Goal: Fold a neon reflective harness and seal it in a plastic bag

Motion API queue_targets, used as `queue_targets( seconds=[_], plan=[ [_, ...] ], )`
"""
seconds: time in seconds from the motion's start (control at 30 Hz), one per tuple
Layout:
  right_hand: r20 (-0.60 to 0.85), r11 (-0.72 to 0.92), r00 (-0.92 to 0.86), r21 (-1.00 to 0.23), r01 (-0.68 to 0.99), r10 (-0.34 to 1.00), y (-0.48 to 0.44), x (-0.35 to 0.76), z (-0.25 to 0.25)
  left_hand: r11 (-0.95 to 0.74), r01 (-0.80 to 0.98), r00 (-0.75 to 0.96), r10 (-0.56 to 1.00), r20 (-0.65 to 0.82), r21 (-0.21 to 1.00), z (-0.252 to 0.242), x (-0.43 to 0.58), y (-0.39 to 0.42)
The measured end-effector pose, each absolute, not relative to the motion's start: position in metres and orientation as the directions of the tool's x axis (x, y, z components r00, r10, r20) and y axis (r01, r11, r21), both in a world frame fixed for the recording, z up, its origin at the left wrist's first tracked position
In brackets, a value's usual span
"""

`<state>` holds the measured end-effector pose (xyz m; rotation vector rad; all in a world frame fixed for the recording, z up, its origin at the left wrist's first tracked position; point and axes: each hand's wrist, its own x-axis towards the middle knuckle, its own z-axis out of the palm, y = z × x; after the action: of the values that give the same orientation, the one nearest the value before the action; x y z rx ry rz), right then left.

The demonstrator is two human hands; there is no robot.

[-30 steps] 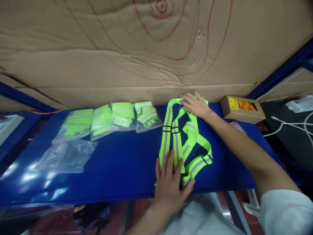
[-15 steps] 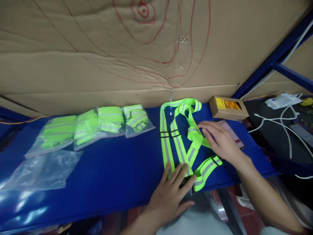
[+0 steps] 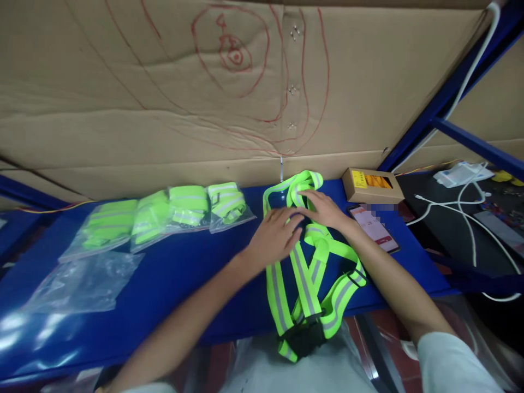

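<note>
Left hand (image 3: 275, 236) has moved from the shelf's (image 3: 192, 278) front edge to join right hand (image 3: 324, 209), both flat and open-fingered on the reflective strap vest (image 3: 305, 275).

Glossy blue table (image 3: 196, 273), stock spread across it from left to right.
At the left of the frame, a row of four sealed bags (image 3: 149, 218) runs along the back edge, each packed with folded neon-yellow strapping and overlapping its neighbour. Just in front of them, at lower left, an empty clear bag (image 3: 82, 278) lies flat and crumpled. Centre-right, a neon reflective harness (image 3: 305, 273) lies unfolded, its top loop near the back edge and its black-buckled lower end hanging over the front edge. Further right, a small cardboard box (image 3: 370, 185) sits at the back, and a phone (image 3: 374, 226) lies screen-up just in front of it.
</note>
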<state>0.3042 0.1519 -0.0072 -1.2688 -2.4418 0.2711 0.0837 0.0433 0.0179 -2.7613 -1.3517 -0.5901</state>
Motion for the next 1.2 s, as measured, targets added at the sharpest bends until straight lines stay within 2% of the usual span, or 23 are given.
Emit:
queue_targets(
  seconds=[0.07,0.13,0.3,0.37,0.47,0.57,0.67,0.87,1.0,1.1,1.2],
  plan=[
    [0.228,0.572,-0.525,-0.314,0.758,0.820,0.154,0.298,-0.015,-0.664,0.744,0.640,0.740,0.206,0.071,0.019,0.079,0.093],
    [0.236,0.556,-0.504,-0.294,0.778,0.831,0.151,0.299,-0.022,-0.619,0.784,0.613,0.782,0.115,0.033,0.014,0.072,0.122],
    [0.313,0.467,-0.384,-0.256,0.847,0.869,0.145,0.305,-0.026,-0.425,0.905,0.422,0.899,0.120,0.002,0.002,0.057,0.121],
    [0.346,0.451,-0.356,-0.249,0.857,0.868,0.147,0.303,-0.021,-0.400,0.916,0.395,0.908,0.140,0.010,0.003,0.052,0.118],
    [0.401,0.455,-0.332,-0.265,0.850,0.854,0.152,0.300,-0.012,-0.401,0.914,0.380,0.895,0.235,0.052,0.009,0.051,0.128],
    [0.403,0.402,-0.252,-0.347,0.847,0.880,0.157,0.298,-0.009,-0.349,0.927,0.297,0.906,0.300,0.135,0.018,0.057,0.149],
    [0.351,0.346,-0.208,-0.394,0.851,0.913,0.160,0.300,-0.018,-0.279,0.933,0.230,0.948,0.218,0.229,0.023,0.068,0.169],
    [0.288,0.297,-0.187,-0.409,0.863,0.939,0.166,0.299,-0.022,-0.231,0.926,0.225,0.973,0.055,0.299,0.017,0.070,0.189],
    [0.360,0.248,-0.095,-0.410,0.877,0.928,0.185,0.291,0.001,-0.169,0.929,0.168,0.985,0.032,0.330,0.019,0.060,0.195],
    [0.402,0.298,-0.149,-0.336,0.893,0.903,0.205,0.285,0.017,-0.101,0.920,0.088,0.995,0.052,0.379,0.028,0.052,0.198],
    [0.301,0.372,-0.276,-0.334,0.866,0.913,0.219,0.284,0.024,-0.039,0.901,0.005,0.997,0.078,0.431,0.035,0.039,0.200]
  ],
)
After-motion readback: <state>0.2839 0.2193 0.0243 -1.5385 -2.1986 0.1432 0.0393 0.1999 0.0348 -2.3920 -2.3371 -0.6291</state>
